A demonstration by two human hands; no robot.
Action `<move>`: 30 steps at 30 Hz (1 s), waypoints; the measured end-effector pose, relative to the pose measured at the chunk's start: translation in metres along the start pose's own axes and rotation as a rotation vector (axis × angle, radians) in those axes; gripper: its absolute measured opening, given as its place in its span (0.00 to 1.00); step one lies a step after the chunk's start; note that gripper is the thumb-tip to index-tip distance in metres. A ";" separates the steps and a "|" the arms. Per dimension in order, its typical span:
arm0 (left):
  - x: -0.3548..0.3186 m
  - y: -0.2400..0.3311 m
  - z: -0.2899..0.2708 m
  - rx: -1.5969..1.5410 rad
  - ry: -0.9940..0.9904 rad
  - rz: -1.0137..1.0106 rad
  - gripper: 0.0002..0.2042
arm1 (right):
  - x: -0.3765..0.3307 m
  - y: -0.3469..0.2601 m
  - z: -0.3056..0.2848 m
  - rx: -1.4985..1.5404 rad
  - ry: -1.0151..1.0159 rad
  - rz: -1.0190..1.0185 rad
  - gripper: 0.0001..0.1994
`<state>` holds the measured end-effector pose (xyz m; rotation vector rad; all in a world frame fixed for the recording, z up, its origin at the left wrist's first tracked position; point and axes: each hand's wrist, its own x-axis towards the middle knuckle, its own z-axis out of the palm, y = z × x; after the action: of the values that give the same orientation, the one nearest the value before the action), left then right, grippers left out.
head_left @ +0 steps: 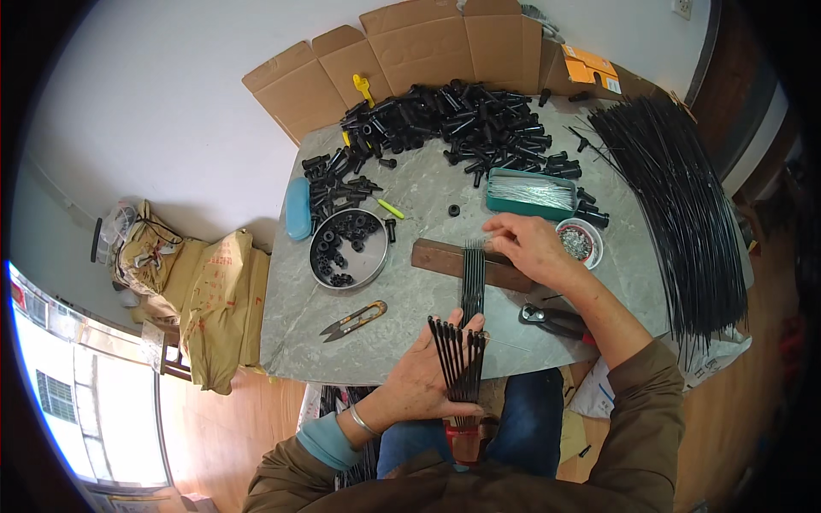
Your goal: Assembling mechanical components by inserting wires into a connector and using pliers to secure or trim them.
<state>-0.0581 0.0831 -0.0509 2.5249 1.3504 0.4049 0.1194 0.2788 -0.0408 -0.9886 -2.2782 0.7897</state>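
Observation:
My left hand is wrapped round a bundle of thin black rods near the table's front edge. Several of them have small knobbed ends, fanned out over my fingers. The far part of the bundle lies across a brown wooden block, where the tips look thin and pale. At those tips my right hand is bent over the block with thumb and fingers pinched together; what they hold is too small to make out. A thin pale wire sticks out beside the bundle. Below my left hand, the rods run to a red piece above my lap.
Black tubular parts are heaped at the back. A green box of pale wires and a white bowl stand right, a round metal tray and snips left. Pliers lie near my right forearm; long black rods fill the right edge.

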 end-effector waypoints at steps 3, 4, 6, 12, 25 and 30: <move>-0.002 -0.001 0.001 -0.001 0.016 -0.004 0.48 | -0.005 0.005 -0.013 -0.093 -0.004 0.016 0.07; -0.001 0.000 0.002 -0.004 0.017 0.000 0.48 | -0.008 0.006 -0.020 -0.229 -0.121 0.061 0.07; 0.001 0.000 0.002 -0.012 0.020 0.004 0.48 | -0.008 0.012 -0.009 -0.248 -0.095 0.021 0.08; 0.001 0.001 0.001 -0.002 0.027 -0.003 0.49 | 0.008 0.001 -0.002 -0.171 0.015 -0.082 0.09; -0.011 0.008 0.005 -0.015 -0.012 0.072 0.48 | 0.055 0.049 -0.041 -0.696 0.163 0.103 0.05; -0.008 0.007 0.006 -0.010 -0.022 0.077 0.47 | 0.036 0.036 -0.050 -0.613 0.313 0.041 0.05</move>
<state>-0.0548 0.0715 -0.0555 2.5719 1.2438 0.3969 0.1484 0.3417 -0.0229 -1.3134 -2.2546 -0.0793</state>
